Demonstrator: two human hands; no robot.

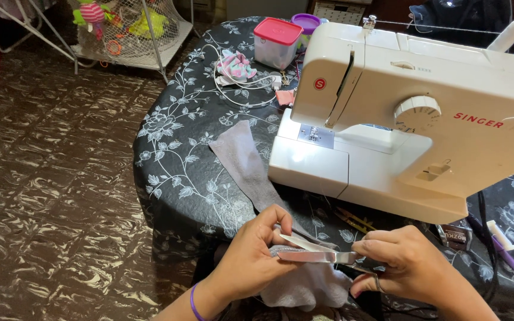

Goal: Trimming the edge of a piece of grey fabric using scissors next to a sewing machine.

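My right hand (408,264) grips a pair of metal scissors (313,252), blades slightly apart and pointing left. My left hand (251,255) pinches the near end of a long strip of grey fabric (242,160) right at the blades. The strip runs up across the table toward the white sewing machine (400,113). More pale grey fabric (304,288) bunches below both hands, at the table's near edge.
A round table with a black floral cloth (174,154) holds a clear box with a red lid (276,43), a white cable (239,89), a small patterned cloth bundle (236,65) and small tools (501,238) at the right. A wire rack with toys (132,30) stands on the dark floor.
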